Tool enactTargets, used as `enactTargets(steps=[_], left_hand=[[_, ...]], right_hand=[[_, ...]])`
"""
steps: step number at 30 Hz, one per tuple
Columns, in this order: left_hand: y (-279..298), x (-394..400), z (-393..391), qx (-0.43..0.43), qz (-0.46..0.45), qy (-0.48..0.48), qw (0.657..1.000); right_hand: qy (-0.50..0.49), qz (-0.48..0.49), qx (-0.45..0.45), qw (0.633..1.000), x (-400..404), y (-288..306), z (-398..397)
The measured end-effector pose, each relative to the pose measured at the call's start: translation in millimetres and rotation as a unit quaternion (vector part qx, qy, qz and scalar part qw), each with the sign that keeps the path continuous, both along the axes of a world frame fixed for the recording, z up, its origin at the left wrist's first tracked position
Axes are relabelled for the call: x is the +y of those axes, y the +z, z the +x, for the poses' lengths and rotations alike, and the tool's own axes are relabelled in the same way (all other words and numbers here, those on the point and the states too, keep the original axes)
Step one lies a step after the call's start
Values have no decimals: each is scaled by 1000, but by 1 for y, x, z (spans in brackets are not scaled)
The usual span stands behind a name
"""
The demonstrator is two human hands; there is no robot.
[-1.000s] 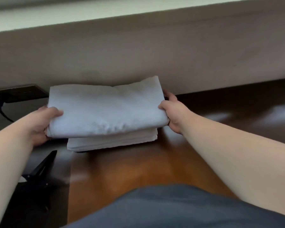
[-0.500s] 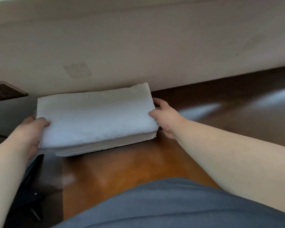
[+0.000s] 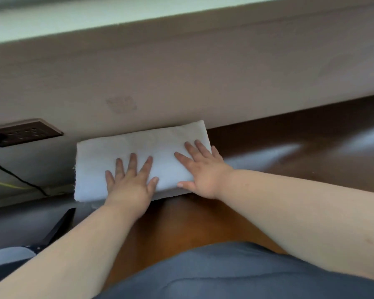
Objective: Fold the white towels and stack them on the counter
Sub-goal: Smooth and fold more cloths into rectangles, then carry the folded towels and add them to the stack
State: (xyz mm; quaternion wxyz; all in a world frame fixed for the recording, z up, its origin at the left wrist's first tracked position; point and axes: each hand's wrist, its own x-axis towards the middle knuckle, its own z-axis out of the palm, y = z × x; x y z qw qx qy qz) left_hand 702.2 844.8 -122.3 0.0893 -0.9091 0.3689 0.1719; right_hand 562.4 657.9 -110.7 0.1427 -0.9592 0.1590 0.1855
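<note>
Head view, left hand (image 3: 131, 182), right hand (image 3: 200, 169), flat on towel stack (image 3: 121, 147)

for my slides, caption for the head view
Both hands, left hand and right hand, press flat on folded white towels.

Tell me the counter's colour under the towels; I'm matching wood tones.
Warm reddish-brown wood, glossy, seen in the head view: counter below the folded towels.
</note>
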Motion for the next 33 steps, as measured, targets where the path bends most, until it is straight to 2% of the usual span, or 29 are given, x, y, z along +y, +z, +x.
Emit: enactTargets(steps=[3, 6, 10, 17, 20, 24, 28, 33], left_hand=[[13, -11, 1, -4, 18, 1, 1000], [38, -25, -20, -28, -40, -29, 998], [67, -51, -70, 23, -83, -57, 995], [147, -157, -203, 28, -88, -209, 973], [196, -207, -283, 29, -95, -287, 953], [268, -262, -390, 39, -151, -371, 916], [324, -329, -491, 76, -225, -348, 907], [312, -388, -602, 155, -312, -271, 897]], right_hand=[[12, -14, -38, 999, -8, 8, -8], [-64, 22, -90, 994, -20, 26, -38], [-175, 31, -48, 983, -56, 54, -119], [-310, -34, 2, 950, -117, 137, -338], [-326, -69, 19, 943, -138, 193, -443], [-310, -144, 32, 939, -175, 291, -561], [-362, -162, -37, 917, -211, 352, -646], [-448, -144, -97, 877, -238, 328, -717]])
